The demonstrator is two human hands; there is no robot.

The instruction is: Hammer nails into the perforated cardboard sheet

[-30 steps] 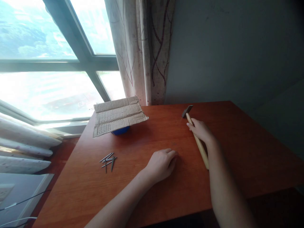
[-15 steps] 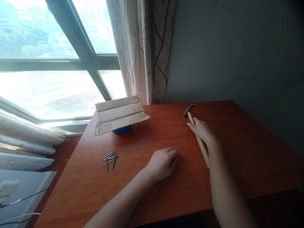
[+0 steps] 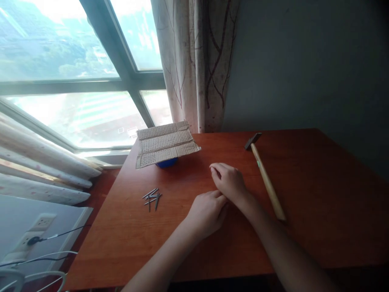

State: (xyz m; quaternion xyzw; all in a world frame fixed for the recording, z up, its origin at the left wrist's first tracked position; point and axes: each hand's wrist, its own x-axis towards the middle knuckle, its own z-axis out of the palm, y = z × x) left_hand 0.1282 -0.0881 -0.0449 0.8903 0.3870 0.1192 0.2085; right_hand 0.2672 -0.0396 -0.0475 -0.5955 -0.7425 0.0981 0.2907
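My left hand [image 3: 206,213] rests on the table with its fingers curled, and no object shows in it. Just beyond it, my right hand [image 3: 229,180] is loosely closed with nothing visible in it. Its wrist side overlaps the left fingers. To the right of both hands lies a hammer [image 3: 267,180] with a pale wooden handle and a dark metal head pointing away from me. Left of my left hand is a small loose pile of metal nails [image 3: 152,198]. Farther back, a piece of corrugated cardboard [image 3: 167,144] full of small holes lies on a blue container [image 3: 167,162], mostly covering it.
The reddish-brown wooden table [image 3: 322,211] reaches back to a grey wall [image 3: 291,73]. A window [image 3: 127,83] and curtains [image 3: 194,69] are at the back and left. A wall socket [image 3: 42,222] with cables is low on the left.
My right hand has let go of the hammer handle and moved left to my left hand. The hammer stays lying on the table. The view has shifted slightly left.
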